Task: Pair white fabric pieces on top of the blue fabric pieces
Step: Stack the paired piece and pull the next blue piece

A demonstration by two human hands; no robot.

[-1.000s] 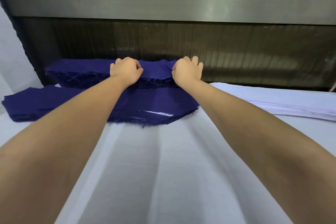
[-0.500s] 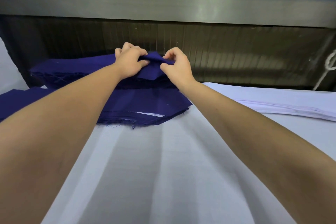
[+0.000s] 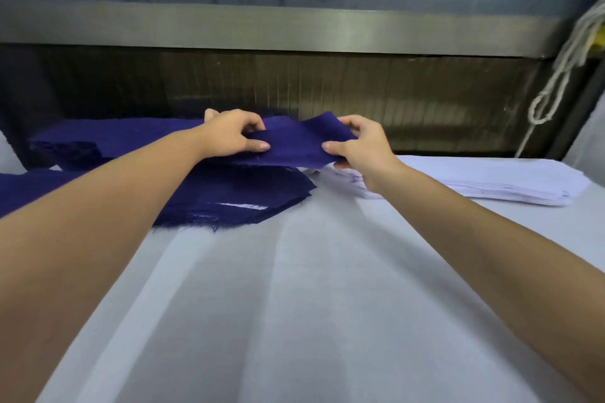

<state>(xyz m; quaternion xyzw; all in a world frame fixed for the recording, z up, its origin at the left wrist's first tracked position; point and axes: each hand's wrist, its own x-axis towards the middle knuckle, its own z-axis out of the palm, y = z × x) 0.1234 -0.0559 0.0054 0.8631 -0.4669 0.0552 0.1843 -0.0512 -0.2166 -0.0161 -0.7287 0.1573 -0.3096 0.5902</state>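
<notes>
Both hands up — left hand (image 3: 229,136) and right hand (image 3: 361,144) each pinch an end of a blue fabric piece (image 3: 294,144), lifted above the blue stack (image 3: 235,196); white stack (image 3: 510,180) lies to the right.

No readable text, label, brand, number or sign anywhere, only faint blue marks on the near left corner of the white fabric pieces (image 3: 491,178), too small to make out
</notes>
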